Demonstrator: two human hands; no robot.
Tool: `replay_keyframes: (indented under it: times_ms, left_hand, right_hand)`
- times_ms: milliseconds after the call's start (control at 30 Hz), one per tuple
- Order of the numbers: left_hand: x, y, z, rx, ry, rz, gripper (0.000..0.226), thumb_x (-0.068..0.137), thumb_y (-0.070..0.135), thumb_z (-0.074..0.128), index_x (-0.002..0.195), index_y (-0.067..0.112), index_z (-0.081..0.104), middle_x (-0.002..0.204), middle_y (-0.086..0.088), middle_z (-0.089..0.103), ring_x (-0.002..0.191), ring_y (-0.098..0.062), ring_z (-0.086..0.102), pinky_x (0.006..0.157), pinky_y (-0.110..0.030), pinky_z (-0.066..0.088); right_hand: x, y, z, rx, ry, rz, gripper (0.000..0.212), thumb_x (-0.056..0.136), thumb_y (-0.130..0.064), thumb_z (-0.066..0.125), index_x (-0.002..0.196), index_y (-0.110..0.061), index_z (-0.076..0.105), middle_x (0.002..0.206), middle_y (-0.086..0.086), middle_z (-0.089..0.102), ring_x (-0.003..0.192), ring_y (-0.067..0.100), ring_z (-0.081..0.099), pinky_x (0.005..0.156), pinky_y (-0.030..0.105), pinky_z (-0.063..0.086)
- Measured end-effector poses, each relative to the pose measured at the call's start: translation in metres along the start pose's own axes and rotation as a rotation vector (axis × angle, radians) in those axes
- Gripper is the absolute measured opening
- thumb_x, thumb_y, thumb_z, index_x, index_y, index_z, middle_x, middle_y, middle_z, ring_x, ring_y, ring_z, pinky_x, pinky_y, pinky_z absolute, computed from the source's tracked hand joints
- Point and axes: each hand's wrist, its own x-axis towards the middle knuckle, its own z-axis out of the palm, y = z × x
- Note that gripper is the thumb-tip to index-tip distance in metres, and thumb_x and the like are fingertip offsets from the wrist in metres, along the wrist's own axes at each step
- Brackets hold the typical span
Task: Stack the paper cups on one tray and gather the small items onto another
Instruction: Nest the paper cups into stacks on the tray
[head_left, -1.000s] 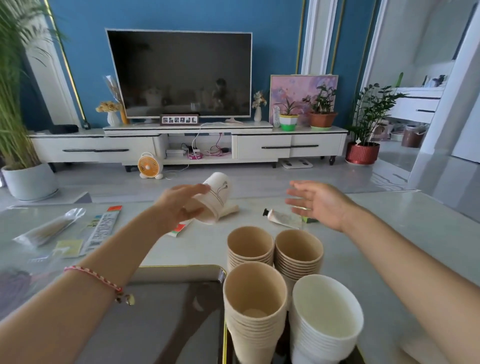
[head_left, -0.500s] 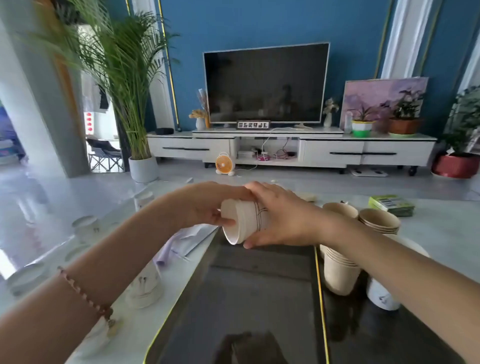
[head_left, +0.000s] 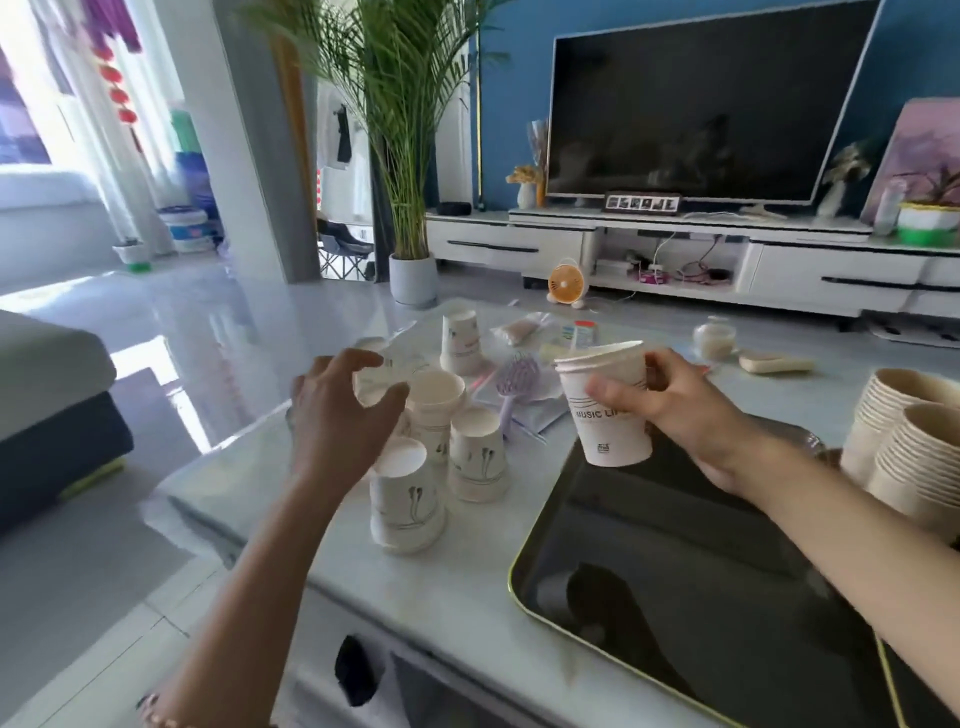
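The right hand (head_left: 691, 415) grips the held cups (head_left: 613, 441), a short nest of white cups, with thumb across the front and fingers wrapped behind. The nest is upright, mouth up, in the air over the far left corner of the tray (head_left: 675, 571). The left hand (head_left: 337, 415) is lowered over the target cup (head_left: 382, 379), with fingers and thumb curved about it. This cup is blurred, so it cannot be told whether the grip has closed or the cup has left the counter (head_left: 441, 597). The loose cups (head_left: 478, 457) stand just beside it in a tight cluster, most of them mouth down, with one more farther back. The brush (head_left: 514, 382) lies beyond the cluster on a flat packet. A jar (head_left: 714, 338) and other small items lie near the far edge. The brown stacks (head_left: 914, 457) stand at the right, beside the tray's far right corner. The bare part of the tray carries nothing. Judged step: collecting white cups into one nest. The next move likely calls for a firm grip on the target cup, turning it mouth up, aligning it on axis with the held nest, then seating it squarely. Lift straight up, since neighbouring cups stand close and are likely to tip easily.
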Motion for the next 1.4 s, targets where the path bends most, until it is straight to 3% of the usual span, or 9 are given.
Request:
replay_keyframes:
  times_ms: [200, 367, 600, 700, 867, 1000, 1100, 1233, 1400]
  left_hand:
    - [-0.013, -0.028, 0.008, 0.194, -0.395, -0.067, 0.079, 0.067, 0.055, 0.072, 0.134, 0.023, 0.043, 0.134, -0.005, 0.047, 0.128, -0.025, 0.038, 0.106, -0.040, 0.034]
    - [-0.020, -0.039, 0.021, 0.098, -0.502, -0.156, 0.078, 0.065, 0.044, 0.077, 0.131, 0.023, 0.042, 0.127, -0.002, 0.051, 0.108, -0.016, 0.047, 0.084, -0.027, 0.038]
    - [-0.014, -0.034, -0.009, -1.049, -0.481, -0.743, 0.018, 0.082, 0.025, 0.064, 0.095, 0.012, 0.062, 0.087, -0.011, 0.062, 0.079, -0.024, 0.062, 0.070, -0.040, 0.059]
    - [-0.020, -0.023, -0.003, -1.393, -0.545, -0.880, 0.037, 0.076, 0.022, 0.064, 0.109, 0.006, 0.058, 0.099, -0.019, 0.062, 0.081, -0.032, 0.065, 0.068, -0.047, 0.059]
    - [-0.036, 0.000, 0.018, -1.526, -0.533, -0.841, 0.036, 0.085, 0.025, 0.057, 0.115, 0.006, 0.055, 0.103, -0.022, 0.062, 0.085, -0.031, 0.066, 0.071, -0.043, 0.059]
    - [-0.044, 0.006, 0.026, -1.195, -0.622, -0.654, 0.039, 0.090, 0.049, 0.043, 0.099, 0.016, 0.062, 0.086, -0.011, 0.065, 0.079, -0.025, 0.063, 0.071, -0.037, 0.058]
    - [-0.037, -0.003, 0.037, -0.638, -0.329, -0.299, 0.045, 0.093, 0.055, 0.033, 0.092, 0.021, 0.063, 0.089, -0.001, 0.062, 0.092, -0.024, 0.059, 0.079, -0.036, 0.048]
    - [-0.031, -0.015, 0.062, 0.017, -0.224, 0.201, 0.047, 0.087, 0.041, 0.055, 0.130, 0.023, 0.048, 0.130, -0.004, 0.047, 0.124, -0.024, 0.040, 0.100, -0.031, 0.032]
    - [-0.028, -0.004, 0.096, 0.052, -0.354, 0.183, 0.089, 0.081, 0.038, 0.065, 0.148, 0.019, 0.010, 0.151, -0.006, 0.023, 0.138, -0.027, 0.024, 0.110, -0.035, 0.025]
  right_hand:
    - [-0.004, 0.007, 0.034, 0.066, -0.128, -0.008, 0.078, 0.057, -0.031, 0.074, 0.127, -0.026, 0.041, 0.115, -0.001, 0.058, 0.099, 0.007, 0.055, 0.080, 0.024, 0.047]
    - [-0.005, 0.011, 0.051, 0.080, -0.148, 0.003, 0.083, 0.054, -0.034, 0.074, 0.129, -0.016, 0.045, 0.118, 0.001, 0.058, 0.103, 0.008, 0.056, 0.078, 0.021, 0.046]
    - [-0.009, 0.013, 0.069, 0.421, 0.035, -0.086, 0.055, 0.075, -0.011, 0.072, 0.122, -0.028, 0.048, 0.113, 0.005, 0.055, 0.107, 0.020, 0.057, 0.091, 0.032, 0.049]
    - [-0.013, 0.009, 0.085, 0.385, -0.007, -0.170, 0.044, 0.072, -0.022, 0.073, 0.111, -0.033, 0.056, 0.106, 0.000, 0.062, 0.103, 0.016, 0.060, 0.092, 0.034, 0.051]
    - [-0.026, 0.008, 0.113, 0.253, -0.136, -0.240, 0.028, 0.083, -0.026, 0.062, 0.103, -0.044, 0.054, 0.100, -0.034, 0.060, 0.091, -0.020, 0.057, 0.075, -0.001, 0.042]
    - [-0.023, 0.007, 0.095, 0.241, -0.144, -0.217, 0.050, 0.073, -0.028, 0.071, 0.119, -0.032, 0.052, 0.114, -0.009, 0.063, 0.097, -0.004, 0.063, 0.081, 0.012, 0.051]
    - [-0.012, 0.008, 0.068, 0.246, 0.037, -0.169, 0.071, 0.060, -0.030, 0.081, 0.124, -0.024, 0.050, 0.114, -0.003, 0.059, 0.107, 0.016, 0.060, 0.099, 0.038, 0.049]
    - [-0.006, 0.015, 0.041, 0.138, 0.216, -0.135, 0.077, 0.072, -0.012, 0.077, 0.135, -0.020, 0.034, 0.121, -0.003, 0.049, 0.108, 0.011, 0.050, 0.102, 0.036, 0.043]
    - [-0.020, 0.029, 0.031, 0.114, 0.137, -0.083, 0.068, 0.074, -0.011, 0.074, 0.132, -0.018, 0.039, 0.112, -0.005, 0.054, 0.098, 0.004, 0.053, 0.087, 0.026, 0.048]
